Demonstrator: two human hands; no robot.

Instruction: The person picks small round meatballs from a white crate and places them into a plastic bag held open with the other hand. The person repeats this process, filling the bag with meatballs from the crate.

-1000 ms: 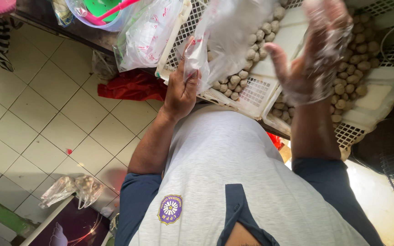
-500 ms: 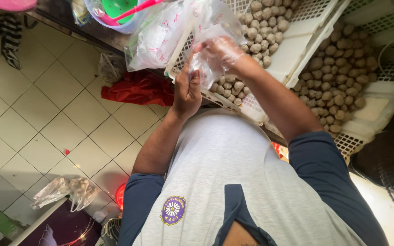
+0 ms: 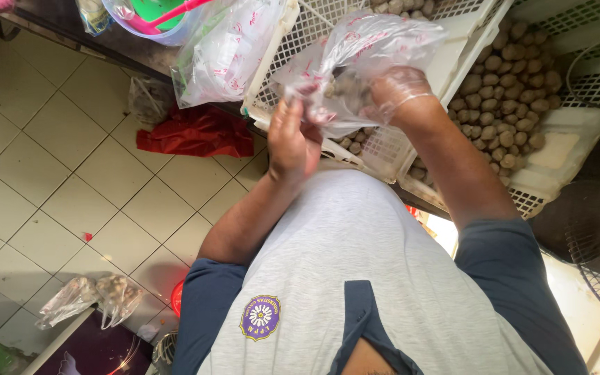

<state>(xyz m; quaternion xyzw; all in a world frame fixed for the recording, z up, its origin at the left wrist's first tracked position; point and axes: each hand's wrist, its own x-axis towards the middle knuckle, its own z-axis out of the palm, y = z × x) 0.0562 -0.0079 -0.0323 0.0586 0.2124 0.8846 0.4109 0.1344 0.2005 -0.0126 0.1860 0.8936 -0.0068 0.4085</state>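
My left hand (image 3: pixel 293 142) grips the edge of a clear plastic bag (image 3: pixel 362 48) with red print, holding it up over the white crates. My right hand (image 3: pixel 394 94), in a thin clear glove, is pushed into the bag's mouth with several small brown balls inside. Whether its fingers are closed on them is hidden by the plastic. Just beyond, a white perforated crate (image 3: pixel 557 149) holds a heap of small brown balls (image 3: pixel 505 83).
A second white crate (image 3: pixel 300 42) stands to the left with another printed plastic bag (image 3: pixel 227 55) against it. A bowl with green and pink utensils (image 3: pixel 161 17) sits on the dark counter. A red cloth (image 3: pixel 199 132) and filled small bags (image 3: pixel 92 298) lie on the tiled floor.
My right hand came down from above the crate of balls and went into the bag. My left hand stayed on the bag's edge.
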